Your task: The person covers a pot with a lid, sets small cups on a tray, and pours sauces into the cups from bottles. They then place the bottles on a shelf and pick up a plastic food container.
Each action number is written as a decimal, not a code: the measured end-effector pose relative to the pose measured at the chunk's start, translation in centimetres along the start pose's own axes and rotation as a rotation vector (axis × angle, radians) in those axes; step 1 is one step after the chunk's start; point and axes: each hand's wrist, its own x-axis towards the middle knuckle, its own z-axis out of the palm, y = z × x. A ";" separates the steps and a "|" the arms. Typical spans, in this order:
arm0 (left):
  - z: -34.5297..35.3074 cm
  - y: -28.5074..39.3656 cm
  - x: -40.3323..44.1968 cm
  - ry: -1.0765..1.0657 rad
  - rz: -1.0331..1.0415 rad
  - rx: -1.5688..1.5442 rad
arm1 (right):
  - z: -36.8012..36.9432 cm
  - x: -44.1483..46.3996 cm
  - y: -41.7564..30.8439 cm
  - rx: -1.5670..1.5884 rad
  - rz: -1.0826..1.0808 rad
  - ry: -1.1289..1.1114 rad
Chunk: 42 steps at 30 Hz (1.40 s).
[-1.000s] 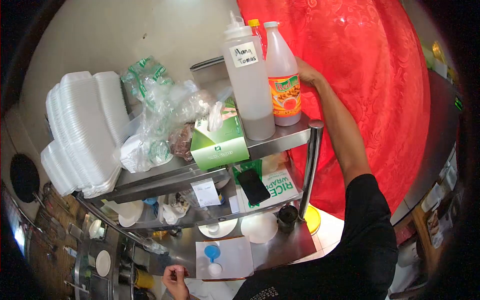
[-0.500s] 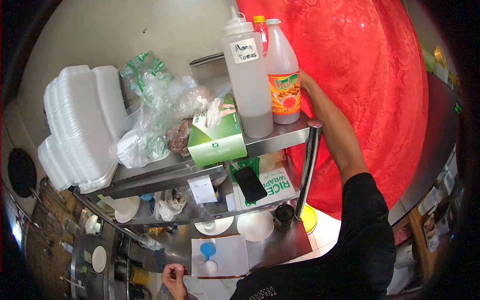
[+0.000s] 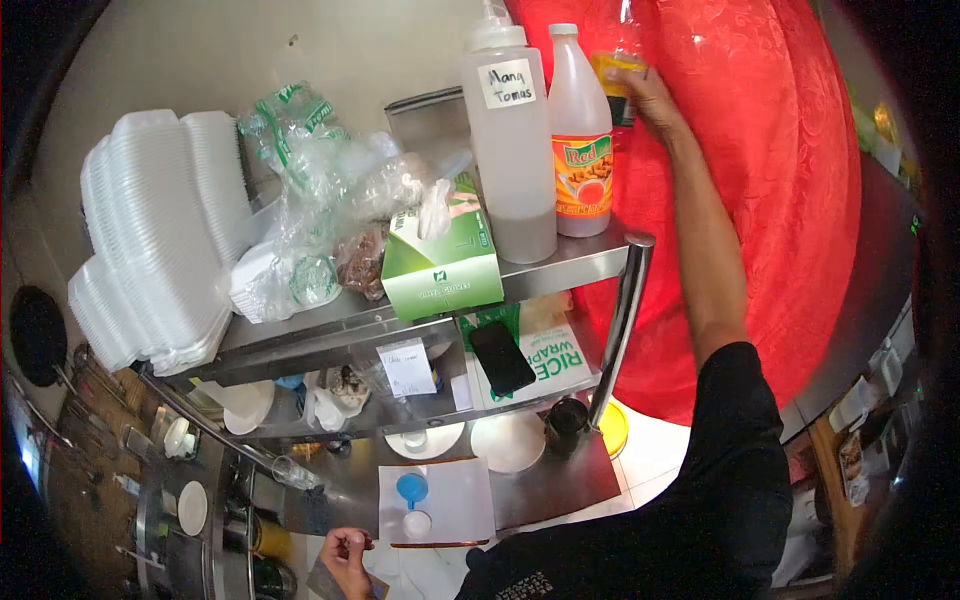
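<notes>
High at the back, my right hand (image 3: 650,98) is wrapped round a clear plastic bottle (image 3: 615,65) with a yellow label, in front of the red cloth (image 3: 740,200). Left of it on the top shelf stand a clear bottle (image 3: 582,130) with a "Red" label and a squeeze bottle (image 3: 510,150) marked "Mang Tomas". My left hand (image 3: 345,562) is low at the front, fingers curled and thumb against them; whatever is in it, if anything, I cannot make out. Close by, a blue round scoop or lid (image 3: 412,487) and a small white round piece (image 3: 417,523) lie on a white sheet (image 3: 460,500).
The top shelf also carries a green glove box (image 3: 440,270), crumpled plastic bags (image 3: 300,190) and stacked white foam containers (image 3: 160,230). Below are a black phone (image 3: 503,358), a rice wrapper pack (image 3: 555,360), white plates (image 3: 508,442) and a dark cup (image 3: 568,425). A metal post (image 3: 622,330) edges the shelves.
My right hand, earlier hidden behind the bottles, has risen into view holding the yellow-labelled bottle. The yellow-capped bottle top behind the shelf bottles no longer shows there. My left hand has barely moved.
</notes>
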 end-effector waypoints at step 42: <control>-2.5 -22.5 1.5 -0.373 0.183 0.717 | 38.6 -65.4 -3.4 -0.351 1.053 -0.560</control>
